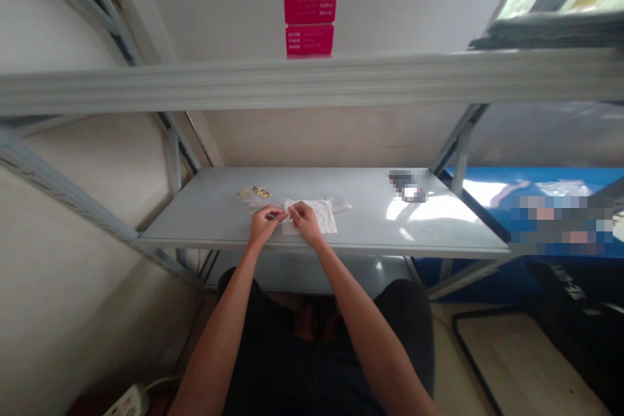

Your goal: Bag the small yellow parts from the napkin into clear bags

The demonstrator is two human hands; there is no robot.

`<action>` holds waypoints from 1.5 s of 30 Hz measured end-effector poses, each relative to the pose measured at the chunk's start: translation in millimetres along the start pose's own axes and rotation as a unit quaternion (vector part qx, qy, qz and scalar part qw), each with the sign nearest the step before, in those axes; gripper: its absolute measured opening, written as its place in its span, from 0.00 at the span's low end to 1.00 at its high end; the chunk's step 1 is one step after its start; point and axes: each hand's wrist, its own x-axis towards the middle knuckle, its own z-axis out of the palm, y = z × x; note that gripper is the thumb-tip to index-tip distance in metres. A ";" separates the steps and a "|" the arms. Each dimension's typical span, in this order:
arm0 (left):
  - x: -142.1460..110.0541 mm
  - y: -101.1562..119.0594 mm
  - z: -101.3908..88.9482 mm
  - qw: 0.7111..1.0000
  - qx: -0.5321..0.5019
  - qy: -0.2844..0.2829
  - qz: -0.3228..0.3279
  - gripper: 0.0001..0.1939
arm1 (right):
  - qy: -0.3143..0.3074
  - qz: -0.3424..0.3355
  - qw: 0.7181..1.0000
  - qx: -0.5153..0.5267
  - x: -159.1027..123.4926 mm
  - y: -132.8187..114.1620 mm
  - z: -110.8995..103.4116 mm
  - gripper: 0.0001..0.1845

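Note:
My left hand (264,225) and my right hand (305,221) sit close together at the front of the grey metal shelf (370,224). The left fingers pinch a thin dark item (271,216), too small to identify. My right fingertips rest on or just above a white cloth or paper sheet (324,216) and face that item. Clear plastic film (258,203) lies to the left of the sheet, reaching under my left hand. Behind it is a small cluster of yellow pieces (256,192).
A pixelated dark object (408,185) lies at the shelf's back right. Steel uprights and a crossbeam (302,84) stand above and around the shelf. Pink labels (309,3) are on the wall. A blue surface (487,185) is to the right, and a power strip (127,401) is on the floor at lower left.

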 end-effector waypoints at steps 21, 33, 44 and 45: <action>-1.9 3.9 -2.1 0.994 0.035 -0.077 0.073 0.13 | -0.047 -0.135 0.980 -0.141 3.8 11.2 3.0 0.12; -2.6 5.8 -4.1 0.994 -0.005 -0.104 0.036 0.17 | -0.046 -0.078 0.989 -0.117 5.1 6.8 -1.5 0.12; -2.4 6.2 0.3 0.996 0.000 -0.086 0.014 0.14 | -0.056 -0.085 0.986 -0.128 4.2 6.5 0.3 0.14; -2.3 6.3 0.4 0.996 0.003 -0.088 0.017 0.13 | -0.058 -0.086 0.986 -0.133 4.0 6.4 0.6 0.14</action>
